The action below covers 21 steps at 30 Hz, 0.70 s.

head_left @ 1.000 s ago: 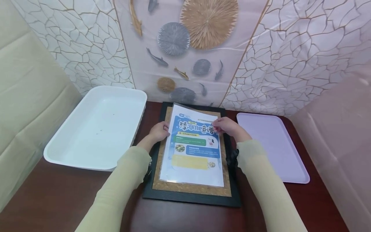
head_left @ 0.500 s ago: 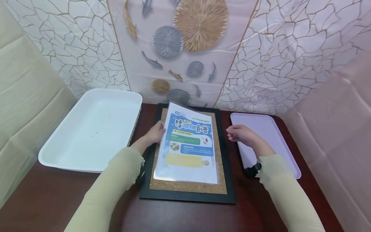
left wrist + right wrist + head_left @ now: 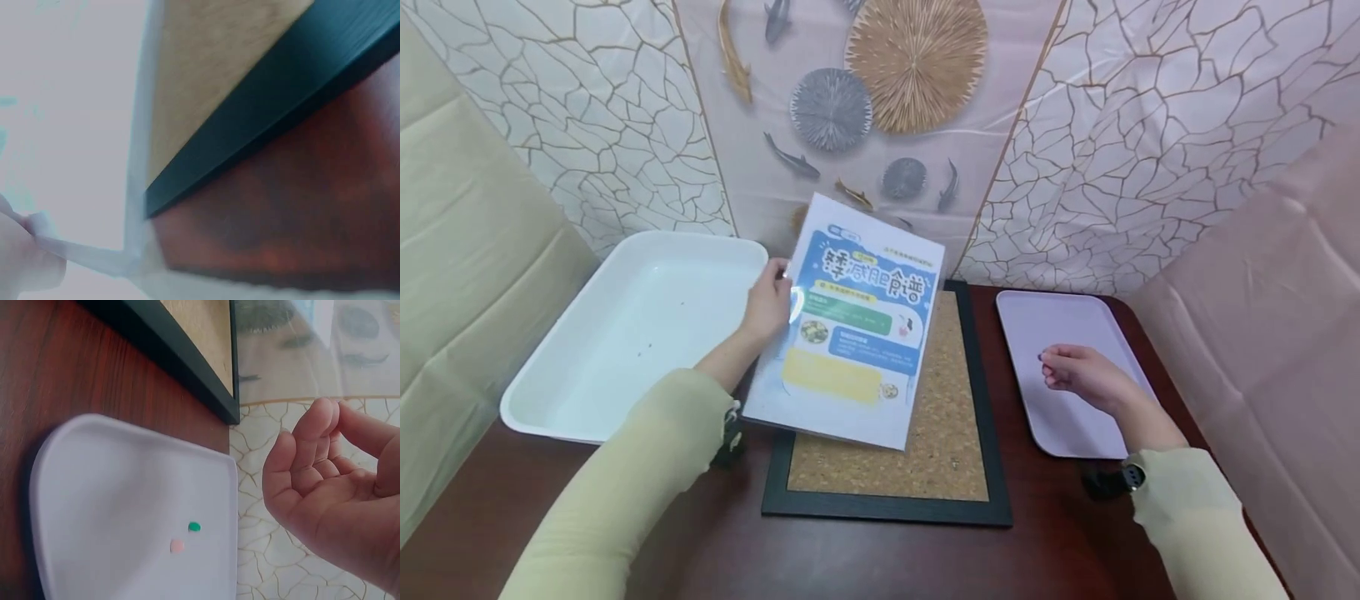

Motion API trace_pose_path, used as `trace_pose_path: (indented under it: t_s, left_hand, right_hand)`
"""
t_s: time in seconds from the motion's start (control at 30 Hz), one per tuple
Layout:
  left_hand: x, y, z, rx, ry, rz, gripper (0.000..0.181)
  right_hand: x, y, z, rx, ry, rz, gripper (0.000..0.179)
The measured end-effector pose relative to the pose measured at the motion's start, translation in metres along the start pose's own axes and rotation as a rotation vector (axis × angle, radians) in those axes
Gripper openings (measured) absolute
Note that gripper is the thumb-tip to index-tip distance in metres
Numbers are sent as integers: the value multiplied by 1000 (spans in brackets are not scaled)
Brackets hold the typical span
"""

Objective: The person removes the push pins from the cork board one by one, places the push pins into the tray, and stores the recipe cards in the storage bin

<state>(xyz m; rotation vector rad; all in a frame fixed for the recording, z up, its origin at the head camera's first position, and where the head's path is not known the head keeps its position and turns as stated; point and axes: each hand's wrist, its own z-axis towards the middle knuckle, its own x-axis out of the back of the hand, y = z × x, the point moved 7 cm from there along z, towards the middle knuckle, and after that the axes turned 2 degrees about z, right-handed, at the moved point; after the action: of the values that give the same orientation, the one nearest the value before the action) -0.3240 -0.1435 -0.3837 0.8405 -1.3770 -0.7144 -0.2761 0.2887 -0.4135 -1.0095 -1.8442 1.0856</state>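
My left hand (image 3: 767, 302) grips the left edge of a laminated poster sheet (image 3: 850, 333), printed in blue, green and yellow. The sheet is raised and tilted above a black-framed cork board (image 3: 887, 475), covering its upper left part. In the left wrist view, finger and thumb (image 3: 31, 250) pinch the sheet's clear border. Over the pale lilac tray (image 3: 1060, 433), my right hand (image 3: 1086, 375) has its thumb and forefinger tips together. A tiny dark spot shows at those tips, like a pushpin, mostly hidden. Green (image 3: 195, 526) and pink (image 3: 177, 545) small pieces lie in that tray.
A large white plastic tray (image 3: 527, 408) stands on the left of the dark red-brown table (image 3: 880, 558). Behind the board hangs a patterned cloth wall (image 3: 760, 192). Fabric panels (image 3: 1262, 333) close both sides.
My left hand has lifted the sheet off the cork board, up and to the left. My right hand has left the sheet's upper right and moved right, over the lilac tray.
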Motion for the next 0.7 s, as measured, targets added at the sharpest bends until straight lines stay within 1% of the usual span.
trace_pose_path:
  t_s: [0.07, 0.17, 0.23, 0.3, 0.43, 0.6, 0.7]
  left_hand:
    - [19, 4, 1, -16, 37, -5, 35]
    - [49, 6, 0, -29, 75, 14, 36]
    - [70, 6, -2, -40, 97, 28, 36]
    - [91, 6, -5, -37, 110, 37, 38]
    - [128, 0, -10, -9, 125, 75, 43]
    - [170, -11, -17, 28, 149, 128, 48]
    - [196, -21, -22, 65, 170, 136, 49]
  right_hand:
    - [3, 1, -4, 0, 0, -3, 22]
    - [5, 3, -10, -5, 4, -5, 22]
    - [6, 5, -13, -5, 5, 0, 21]
    - [8, 9, -16, -6, 6, 15, 22]
    - [11, 18, -21, -15, -1, 59, 22]
    - [12, 27, -24, -47, 1, 46, 19]
    - [12, 28, -25, -56, 3, 31, 18]
